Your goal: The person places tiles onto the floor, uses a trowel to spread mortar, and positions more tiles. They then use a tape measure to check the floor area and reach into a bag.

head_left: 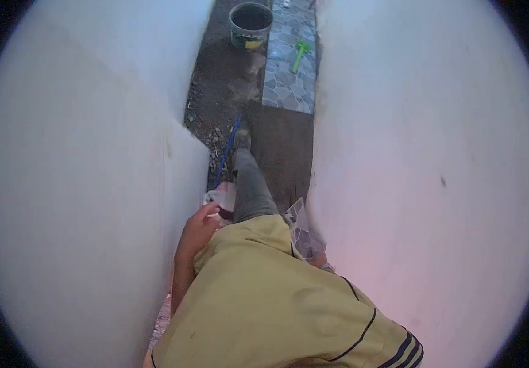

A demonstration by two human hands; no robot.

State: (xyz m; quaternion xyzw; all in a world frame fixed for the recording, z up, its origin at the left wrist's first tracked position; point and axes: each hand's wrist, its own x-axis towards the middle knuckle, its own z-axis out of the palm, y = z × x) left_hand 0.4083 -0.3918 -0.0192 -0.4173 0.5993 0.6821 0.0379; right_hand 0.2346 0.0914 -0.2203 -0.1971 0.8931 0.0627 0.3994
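My left hand (200, 230) hangs beside my body at the left wall, its fingers loosely apart with nothing visible in them. Below it in this view lies a crumpled white bag or cloth (223, 195). On the other side, my right hand (320, 260), a watch at its wrist, is mostly hidden behind my yellow shirt. It grips a cut piece of stone-patterned tile (303, 234), held upright along the right wall. My leg in grey trousers (252, 187) reaches forward between the walls.
Pale walls (92, 153) close in on both sides of a narrow passage. Ahead, a green mallet (299, 58) lies on laid stone-patterned tiles (283, 89). A bucket (250, 27) stands left of them on dark soil. A thin blue rod (228, 150) lies along gravel (215, 141).
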